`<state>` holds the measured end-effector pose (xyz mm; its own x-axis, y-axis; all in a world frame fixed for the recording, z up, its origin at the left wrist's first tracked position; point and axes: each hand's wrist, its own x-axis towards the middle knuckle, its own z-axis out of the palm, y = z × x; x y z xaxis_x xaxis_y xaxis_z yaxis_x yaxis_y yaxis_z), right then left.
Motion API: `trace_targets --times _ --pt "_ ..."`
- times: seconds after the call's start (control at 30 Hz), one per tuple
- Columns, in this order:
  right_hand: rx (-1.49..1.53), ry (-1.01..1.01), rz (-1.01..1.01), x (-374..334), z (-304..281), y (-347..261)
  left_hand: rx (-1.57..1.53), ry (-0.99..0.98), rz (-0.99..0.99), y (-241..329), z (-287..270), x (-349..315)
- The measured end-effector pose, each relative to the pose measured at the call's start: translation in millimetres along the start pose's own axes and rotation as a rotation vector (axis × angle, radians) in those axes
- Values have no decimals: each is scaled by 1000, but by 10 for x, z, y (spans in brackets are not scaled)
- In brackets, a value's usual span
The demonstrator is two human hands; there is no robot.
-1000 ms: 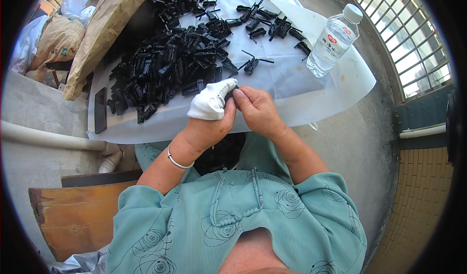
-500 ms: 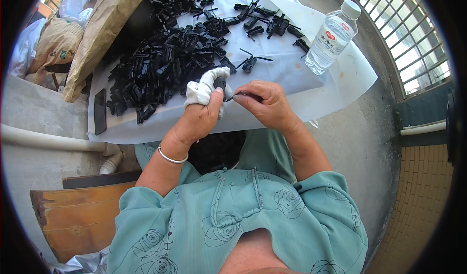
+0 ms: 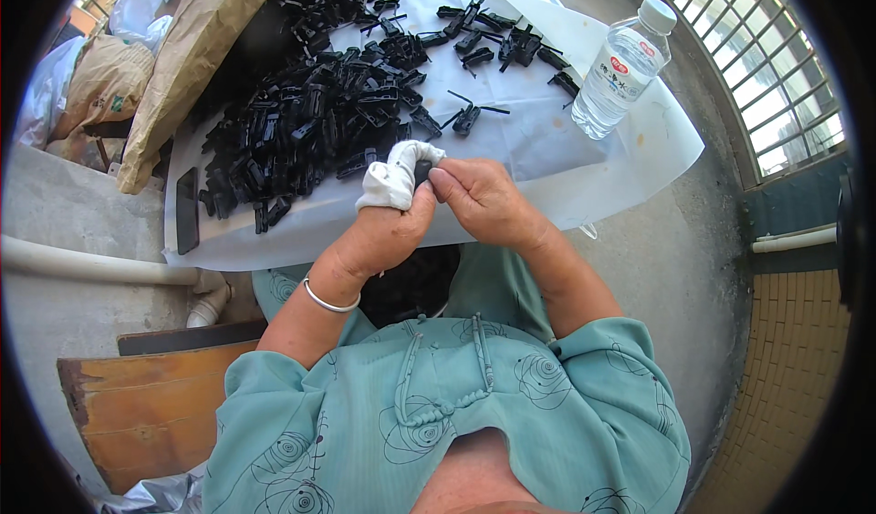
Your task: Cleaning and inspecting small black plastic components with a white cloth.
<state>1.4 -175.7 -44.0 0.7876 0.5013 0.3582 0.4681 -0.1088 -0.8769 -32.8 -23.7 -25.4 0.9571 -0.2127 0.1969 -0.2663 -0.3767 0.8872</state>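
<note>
My left hand [image 3: 394, 229] has a white cloth [image 3: 387, 185] over its fingers and grips a small black plastic part [image 3: 422, 173] between thumb and cloth. Pressed close against it is my right hand [image 3: 488, 202], its fingers curled and its thumb at the part's right side. Whatever the right hand holds is hidden inside its fingers. Beyond my hands lies a large heap of similar black plastic parts [image 3: 310, 121], several with thin stick-like arms. One loose part [image 3: 465, 120] sits apart, just past my right hand.
A white sheet [image 3: 547, 199] covers the table. A clear water bottle [image 3: 620, 76] stands at the right, a dark phone [image 3: 187, 211] lies at the left edge, and brown paper [image 3: 196, 57] rises beside the heap. A dark container [image 3: 415, 286] shows between my knees.
My hands have come together, the right moving left and the left slightly right. The dark, slim thing seen in my right hand earlier is now hidden.
</note>
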Motion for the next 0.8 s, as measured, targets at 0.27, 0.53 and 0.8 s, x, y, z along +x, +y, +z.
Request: trace_targets --times 0.27,0.53,0.8 --pt "-204 100 -61 258 -92 97 473 242 368 -11 -316 221" --pt "-930 49 118 393 -154 432 680 504 333 -123 -372 143" --pt "-803 242 -119 167 -148 250 148 347 78 -242 1 166"
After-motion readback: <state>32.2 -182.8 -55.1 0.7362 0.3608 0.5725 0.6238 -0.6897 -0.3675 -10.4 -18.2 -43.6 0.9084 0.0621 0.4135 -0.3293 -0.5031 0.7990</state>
